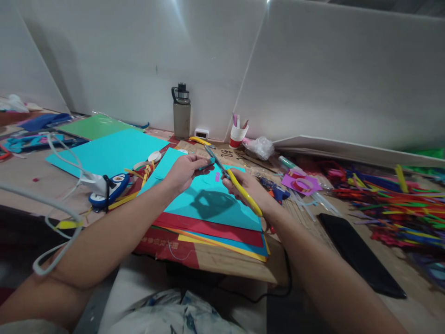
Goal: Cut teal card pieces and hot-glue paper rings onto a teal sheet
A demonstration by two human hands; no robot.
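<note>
My right hand is closed around a pair of scissors with yellow handles, its blades pointing up and to the left. Between the thumb and fingers of my left hand is a small turquoise paper piece, right beside the blades. Whether the blades touch it I cannot tell. Below both hands lies a stack of coloured sheets, with a turquoise sheet on top and red, blue and yellow edges under it. A small pink-purple scrap rests on the turquoise sheet.
Behind stand a grey bottle and a paper cup with pens. A black phone-like slab and colourful pipe cleaners are at the right. A blue-and-white power strip with cables sits left. A glue gun lies beyond my right wrist.
</note>
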